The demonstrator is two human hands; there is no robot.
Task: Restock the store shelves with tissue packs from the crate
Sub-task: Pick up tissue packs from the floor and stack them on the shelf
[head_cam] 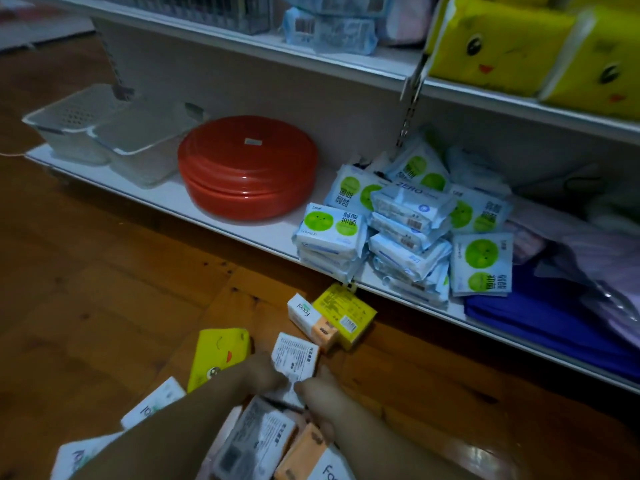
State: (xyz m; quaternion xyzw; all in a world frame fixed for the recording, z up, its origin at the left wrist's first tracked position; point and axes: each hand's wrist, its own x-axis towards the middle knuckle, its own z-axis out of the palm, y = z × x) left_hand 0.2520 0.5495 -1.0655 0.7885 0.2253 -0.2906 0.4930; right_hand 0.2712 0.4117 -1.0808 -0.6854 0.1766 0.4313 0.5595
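On the bottom shelf (242, 233) a stack of red basins (247, 168) sits upside down. Left of the basins, on the same shelf, stand two white baskets (104, 129), touching each other. Right of the basins lies a loose heap of blue-and-green wipe packs (405, 220), some of them hanging over the shelf edge. Farther right of the basins is folded blue cloth (519, 317). Above and right of the basins, big yellow packs (502, 46) with printed faces sit on the upper shelf (346, 60).

On the wooden floor (104, 289), below and in front of the basins, a yellow face pack (218, 355) stands tilted. Below the basins and a little right, near the shelf edge, an orange-and-white pack (311, 322) leans against a yellow barcode pack (346, 317).

Between these floor packs is the white tissue pack (294, 362), held above a pile of packs (259, 441) at the bottom edge. Its printed back faces up, and its long axis runs away from the person, its far end pointing up towards the shelf edge right of the basins. The left hand (263, 372) grips its near left side with curled fingers. The right hand (322, 393) pinches its near right corner. Blur hides how each finger lies.
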